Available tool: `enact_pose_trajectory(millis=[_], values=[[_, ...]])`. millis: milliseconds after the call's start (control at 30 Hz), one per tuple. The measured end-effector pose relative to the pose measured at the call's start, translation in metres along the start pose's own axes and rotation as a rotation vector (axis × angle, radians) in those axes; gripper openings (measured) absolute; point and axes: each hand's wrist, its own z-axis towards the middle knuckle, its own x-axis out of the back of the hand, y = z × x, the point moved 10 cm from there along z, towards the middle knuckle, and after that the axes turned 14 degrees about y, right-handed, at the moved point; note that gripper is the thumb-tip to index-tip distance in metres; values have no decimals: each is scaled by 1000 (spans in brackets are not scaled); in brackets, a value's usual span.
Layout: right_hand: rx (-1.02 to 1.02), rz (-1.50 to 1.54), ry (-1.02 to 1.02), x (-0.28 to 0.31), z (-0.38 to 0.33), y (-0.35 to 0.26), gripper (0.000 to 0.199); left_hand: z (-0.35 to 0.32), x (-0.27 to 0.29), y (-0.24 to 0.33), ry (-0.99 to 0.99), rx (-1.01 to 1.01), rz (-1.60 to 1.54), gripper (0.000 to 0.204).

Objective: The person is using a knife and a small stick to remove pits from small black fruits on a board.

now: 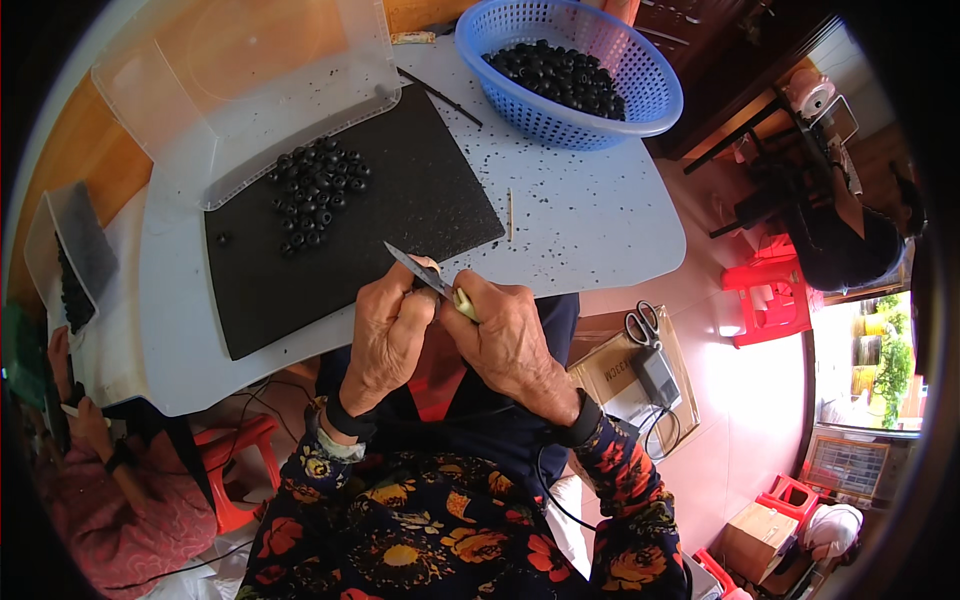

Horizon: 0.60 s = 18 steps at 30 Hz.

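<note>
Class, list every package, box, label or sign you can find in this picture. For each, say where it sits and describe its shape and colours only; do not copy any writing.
Cardboard box: floor, right of the person's right hand; brown, open-topped, printed side, scissors on top.
Second cardboard box: floor, lower right; brown, closed.
Small wrapper: table's far edge, left of the blue basket; flat, pale yellowish.
No signs or screens.

A small knife (432, 281) with a thin grey blade and a pale yellow-green handle sits between the two hands, above the near edge of the black mat (400, 200). Its blade slants up and to the left, tip pointing toward the heap of black beads (316, 195) on that mat. The handle end is mostly covered; whatever small piece it meets is hidden.
</note>
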Motion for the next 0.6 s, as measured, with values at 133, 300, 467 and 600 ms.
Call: enact_pose_trajectory(millis=[133,300,467,600], values=[[44,-60,-10,0,2,-1,20,0,2,6,-23,18,48,12],[-65,7,21,5,9,19,19,-10,-13,30,-163,-103,-156,15],[-242,238,123,12,6,23,16,-9,-9,19,-160,-44,-184,17],[-195,355,190,23,11,2,16,-8,-7,15,-165,-62,-22,18]])
